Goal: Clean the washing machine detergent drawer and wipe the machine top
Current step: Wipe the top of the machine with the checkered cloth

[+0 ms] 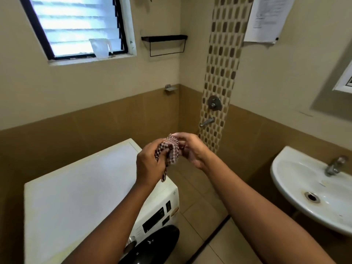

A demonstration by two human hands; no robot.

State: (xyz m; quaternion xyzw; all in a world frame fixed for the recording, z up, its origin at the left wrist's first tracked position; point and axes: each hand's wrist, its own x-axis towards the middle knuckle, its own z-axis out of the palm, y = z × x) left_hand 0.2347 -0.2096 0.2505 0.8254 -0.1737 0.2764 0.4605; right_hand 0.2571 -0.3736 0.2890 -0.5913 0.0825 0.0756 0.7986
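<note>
A white front-load washing machine point(80, 187) fills the lower left, its flat top bare and its dark round door point(152, 244) and control panel point(154, 220) facing right. The detergent drawer cannot be made out. Both my hands are raised in front of me, above the machine's right front corner. My left hand point(148, 166) and my right hand point(192, 151) both grip a bunched red-and-white checked cloth point(169, 151), with a short tail of it hanging down below my left hand.
A white wall basin point(297, 189) with a tap point(335, 165) is at the right. A shower mixer and spout point(209, 113) sit on the mosaic strip in the corner. A plastic jug point(100, 47) stands on the window sill. Tiled floor lies between machine and basin.
</note>
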